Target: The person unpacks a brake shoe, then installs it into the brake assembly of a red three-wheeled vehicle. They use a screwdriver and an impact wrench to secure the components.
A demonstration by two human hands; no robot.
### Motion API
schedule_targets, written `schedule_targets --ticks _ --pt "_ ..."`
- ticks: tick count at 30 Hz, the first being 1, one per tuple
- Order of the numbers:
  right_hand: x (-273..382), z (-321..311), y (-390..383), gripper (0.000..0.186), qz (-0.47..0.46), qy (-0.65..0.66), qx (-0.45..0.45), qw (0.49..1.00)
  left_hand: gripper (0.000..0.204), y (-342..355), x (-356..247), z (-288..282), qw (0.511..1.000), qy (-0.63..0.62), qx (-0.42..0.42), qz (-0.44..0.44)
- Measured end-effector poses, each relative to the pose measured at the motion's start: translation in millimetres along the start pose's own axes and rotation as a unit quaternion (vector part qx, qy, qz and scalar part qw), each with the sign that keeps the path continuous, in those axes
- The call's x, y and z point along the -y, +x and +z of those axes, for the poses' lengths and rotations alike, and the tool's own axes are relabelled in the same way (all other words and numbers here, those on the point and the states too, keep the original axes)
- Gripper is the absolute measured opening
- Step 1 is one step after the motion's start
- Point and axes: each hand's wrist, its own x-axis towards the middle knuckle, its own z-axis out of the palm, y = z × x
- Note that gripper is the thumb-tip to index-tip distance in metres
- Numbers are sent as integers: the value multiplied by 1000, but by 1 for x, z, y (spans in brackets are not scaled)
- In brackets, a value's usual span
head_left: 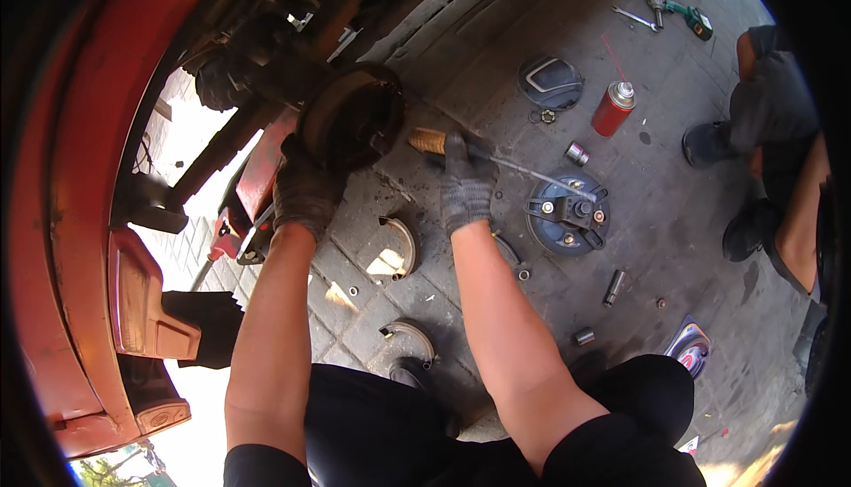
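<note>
My gloved left hand (pixel 301 186) grips the lower left rim of a dark, dirty round wheel part (pixel 355 115) under the red vehicle. Just right of it, my gloved right hand (pixel 461 177) is closed on a tool with a tan, ridged end (pixel 425 140) and a long thin grey shaft reaching right, over a dark round hub assembly (pixel 566 225) on the paving. Curved brake shoes (pixel 404 241) lie below my hands. A red spray can (pixel 610 110), a socket (pixel 576 155) and a dark round plate (pixel 550 81) are to the right.
Red bodywork (pixel 53 221) fills the left side, with a red jack (pixel 230 234) beneath. A green power tool (pixel 696 22), a wrench (pixel 634 17), loose sockets (pixel 616 285) and a blister pack (pixel 690 345) lie on the paving (pixel 647 194). Another person (pixel 771 97) crouches at the right.
</note>
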Motion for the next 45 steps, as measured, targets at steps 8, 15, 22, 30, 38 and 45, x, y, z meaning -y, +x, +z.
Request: schedule_targets --ticks 8,15,22,30,38,45 --pt "-15 -5 -41 35 -29 41 29 998 63 -2 -1 4 999 27 -23 12" --pt "-26 27 -5 42 -141 -184 62 971 68 3 2 9 999 36 -21 -18" --pt "-6 13 -8 41 -16 -3 4 1000 66 4 0 7 999 23 -15 -19" --pt "48 64 -5 44 -184 -182 36 965 54 13 -3 -13 998 61 30 -17" --pt "51 13 4 34 -135 54 -1 989 40 22 26 -6 991 124 34 44" --pt "-17 13 26 25 -91 -131 -42 986 37 32 51 5 969 214 15 124"
